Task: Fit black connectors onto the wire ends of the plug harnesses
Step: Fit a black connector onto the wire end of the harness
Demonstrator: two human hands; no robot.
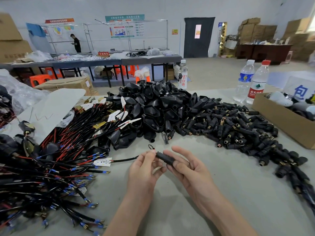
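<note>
1. I am holding one black connector above the near-middle part of the table, between both hands.
2. My right hand is gripping the connector body: thumb below, fingers curled over it, clamped on the part.
3. My left hand is pinching the harness wire at the connector's left end, fingertips closed on it. A small wire loop with a red tip is standing up just above those fingertips.
4. The wire is running left from my left hand to a white tag lying on the surface.
5. The harness pile, black and red leads with blue-sleeved ends, is covering the left side of the table up to its near-left corner.
6. A heap of black housings is sitting at the far middle.
7. The loose connectors are spreading from that heap toward the right edge.
8. A cardboard box is standing at the far right, with two water bottles just beside it.
</note>
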